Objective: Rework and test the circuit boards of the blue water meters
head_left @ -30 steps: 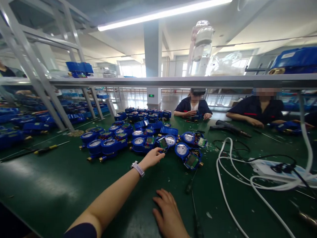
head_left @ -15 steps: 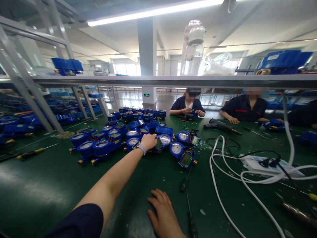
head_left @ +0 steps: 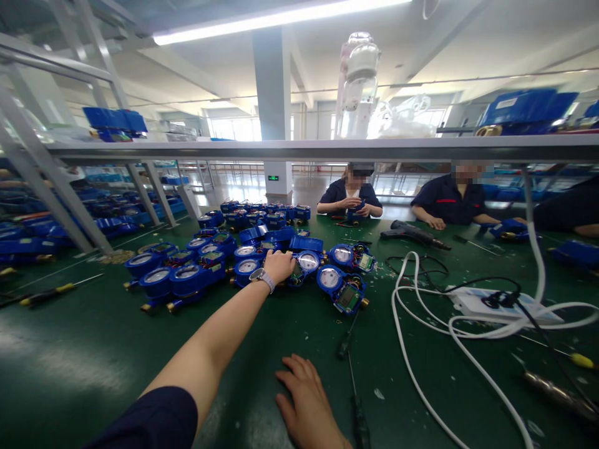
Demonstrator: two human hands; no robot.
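Covering part of a blue meter (head_left: 306, 264), L hand (head_left: 279, 267) is palm-down at the front of the cluster; most fingertips hidden, so can't tell if they're pinching it or just touching. Meter's on the green table (head_left: 210, 380), btwn a dial-up unit (head_left: 246, 267) on its L & the right-hand unit (head_left: 329, 279), all close together. R hand (head_left: 306, 396) is on or just over the table near a screwdriver (head_left: 345, 345), fingers slightly spread, thumb apart, nothing held. Imo best grip = solid blue body, not the small screen (head_left: 296, 269); keep wrist high so the watch (head_left: 267, 280) doesn't knock its nbrs. R hand could prob. help steady it.
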